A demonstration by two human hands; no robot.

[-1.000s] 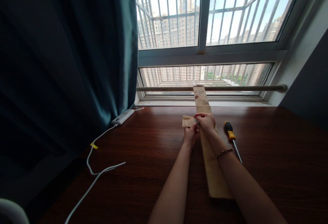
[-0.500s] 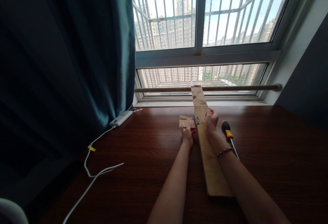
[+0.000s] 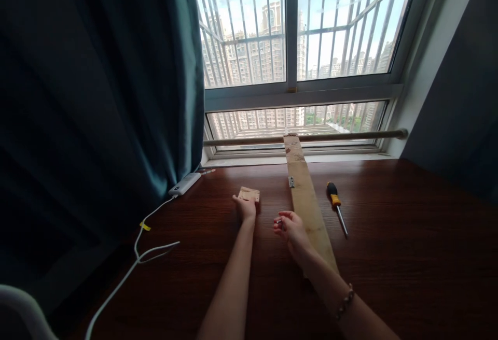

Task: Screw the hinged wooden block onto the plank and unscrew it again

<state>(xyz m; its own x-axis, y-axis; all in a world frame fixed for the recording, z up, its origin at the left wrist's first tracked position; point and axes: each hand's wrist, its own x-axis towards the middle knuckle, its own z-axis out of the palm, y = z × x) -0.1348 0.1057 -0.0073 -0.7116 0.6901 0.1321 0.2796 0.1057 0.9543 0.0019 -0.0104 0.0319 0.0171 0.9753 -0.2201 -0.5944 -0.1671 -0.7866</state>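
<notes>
My left hand (image 3: 246, 209) is closed around the near edge of a small wooden block (image 3: 249, 193) on the left of the long plank. Over the plank's left edge, my right hand (image 3: 292, 230) is pinched, thumb against fingers, on something small and pale that I cannot make out. The long wooden plank (image 3: 307, 195) lies lengthwise on the table, its far end reaching the rail. A small metal hinge (image 3: 291, 182) sits at its left edge. To the right of the plank lies a screwdriver (image 3: 333, 194) with a black and yellow handle.
The dark red-brown table (image 3: 373, 215) reaches to the window sill. A metal rail (image 3: 346, 137) crosses in front of the window. At left are a blue curtain (image 3: 171, 70), a white power strip (image 3: 185, 184) and its looping white cable (image 3: 116, 285).
My left hand has carried the small wooden block left, away from the plank. My right hand has come back toward me and left, off the hinge area. The view has shifted slightly.
</notes>
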